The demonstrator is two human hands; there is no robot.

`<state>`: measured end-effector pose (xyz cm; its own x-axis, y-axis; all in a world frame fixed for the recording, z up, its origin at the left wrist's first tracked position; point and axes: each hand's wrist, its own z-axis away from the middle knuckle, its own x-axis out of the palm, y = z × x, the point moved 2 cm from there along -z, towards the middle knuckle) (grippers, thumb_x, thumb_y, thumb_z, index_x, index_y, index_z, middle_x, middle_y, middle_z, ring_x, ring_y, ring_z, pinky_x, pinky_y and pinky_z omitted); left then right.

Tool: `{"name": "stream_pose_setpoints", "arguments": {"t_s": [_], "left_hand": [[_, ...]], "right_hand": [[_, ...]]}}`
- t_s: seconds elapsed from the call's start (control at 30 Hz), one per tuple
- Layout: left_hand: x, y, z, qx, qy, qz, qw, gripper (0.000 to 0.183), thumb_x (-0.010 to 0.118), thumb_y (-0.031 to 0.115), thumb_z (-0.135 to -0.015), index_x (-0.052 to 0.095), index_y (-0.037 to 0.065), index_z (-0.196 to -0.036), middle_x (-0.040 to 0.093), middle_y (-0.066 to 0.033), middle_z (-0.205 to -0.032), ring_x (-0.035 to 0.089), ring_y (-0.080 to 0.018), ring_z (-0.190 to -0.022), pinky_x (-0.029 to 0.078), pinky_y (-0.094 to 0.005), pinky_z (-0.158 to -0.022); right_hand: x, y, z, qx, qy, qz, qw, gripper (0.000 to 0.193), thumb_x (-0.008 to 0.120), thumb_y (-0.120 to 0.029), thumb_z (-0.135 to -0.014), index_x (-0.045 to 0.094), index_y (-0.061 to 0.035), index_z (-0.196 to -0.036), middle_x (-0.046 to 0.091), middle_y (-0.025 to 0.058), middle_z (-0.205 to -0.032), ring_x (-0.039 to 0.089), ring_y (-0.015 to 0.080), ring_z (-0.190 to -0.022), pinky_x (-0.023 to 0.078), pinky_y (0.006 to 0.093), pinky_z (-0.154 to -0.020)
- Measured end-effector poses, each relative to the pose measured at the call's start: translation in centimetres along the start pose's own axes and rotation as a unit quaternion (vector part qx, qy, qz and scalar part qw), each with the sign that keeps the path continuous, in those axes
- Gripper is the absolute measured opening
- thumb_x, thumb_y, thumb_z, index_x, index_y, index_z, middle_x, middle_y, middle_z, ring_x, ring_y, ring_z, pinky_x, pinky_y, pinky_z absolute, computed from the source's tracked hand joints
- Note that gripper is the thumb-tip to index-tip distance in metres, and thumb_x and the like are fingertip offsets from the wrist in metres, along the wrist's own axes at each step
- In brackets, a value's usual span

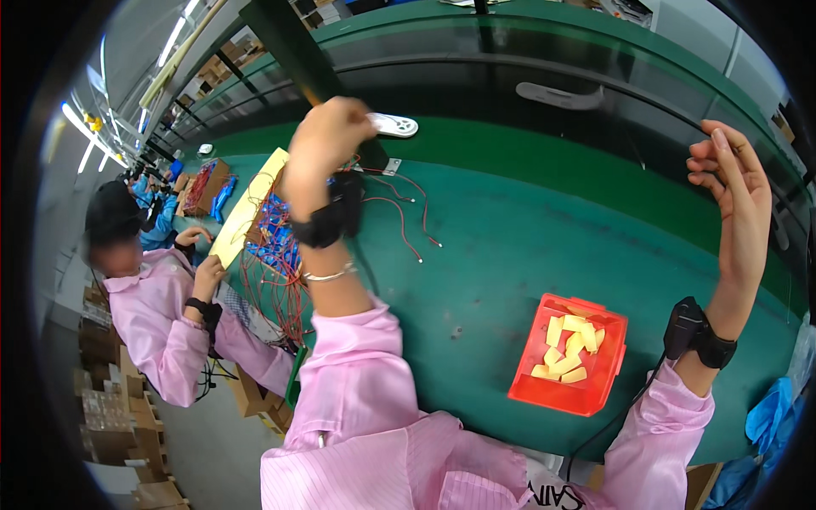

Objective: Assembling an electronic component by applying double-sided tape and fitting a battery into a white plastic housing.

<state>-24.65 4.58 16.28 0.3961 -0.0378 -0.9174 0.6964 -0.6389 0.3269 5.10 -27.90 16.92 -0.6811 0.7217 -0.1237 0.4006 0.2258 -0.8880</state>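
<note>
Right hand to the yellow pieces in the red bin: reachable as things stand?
Looks like yes. The right hand is raised off to the bin's right, the red bin is open-topped, and nothing visible covers the yellow pieces; it would just have to come down and inward.

At the far edge of the green-topped workbench point(459, 255) stands a dark green post point(293, 47), with a glossy black strip point(476, 89) bordered in green beyond it. Left of the workbench, cardboard boxes point(151, 450) are stacked on grey floor point(206, 442). Above and beyond the workbench's left end, lit tube lights point(172, 41) are mounted overhead.
</note>
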Motion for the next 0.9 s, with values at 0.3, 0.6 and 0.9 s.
{"name": "stream_pose_setpoints", "arguments": {"t_s": [0.3,0.6,0.9], "left_hand": [[1.2,-12.1,6.7,-0.154,-0.031,-0.175,0.972,0.029,0.082,0.023,-0.069,0.073,-0.001,-0.081,0.069,-0.0152,-0.072,0.068,-0.0266,-0.067,0.052,-0.0375,-0.065],[1.7,-13.8,7.7,-0.201,-0.054,-0.127,0.970,0.026,0.077,0.025,-0.073,0.073,0.000,-0.079,0.071,-0.0205,-0.083,0.070,-0.0342,-0.080,0.055,-0.0420,-0.074],[2.0,-13.5,7.2,-0.186,0.036,-0.158,0.969,0.033,0.070,0.024,-0.071,0.068,-0.009,-0.077,0.066,-0.0282,-0.073,0.069,-0.0405,-0.073,0.055,-0.0451,-0.071]], "right_hand": [[1.0,0.6,-0.3,0.013,-0.018,-0.002,1.000,0.031,0.057,-0.024,-0.098,0.064,-0.0015,-0.118,0.067,0.0041,-0.094,0.062,0.0095,-0.087,0.050,0.0229,-0.080],[1.1,0.1,-0.1,0.003,-0.026,0.004,1.000,0.031,0.058,-0.024,-0.098,0.064,-0.0011,-0.118,0.067,0.0033,-0.092,0.062,0.0088,-0.086,0.049,0.0225,-0.079],[1.4,-0.6,0.4,-0.017,-0.021,0.000,1.000,0.030,0.058,-0.023,-0.098,0.065,-0.0003,-0.116,0.068,0.0037,-0.090,0.062,0.0089,-0.083,0.049,0.0225,-0.078]]}}
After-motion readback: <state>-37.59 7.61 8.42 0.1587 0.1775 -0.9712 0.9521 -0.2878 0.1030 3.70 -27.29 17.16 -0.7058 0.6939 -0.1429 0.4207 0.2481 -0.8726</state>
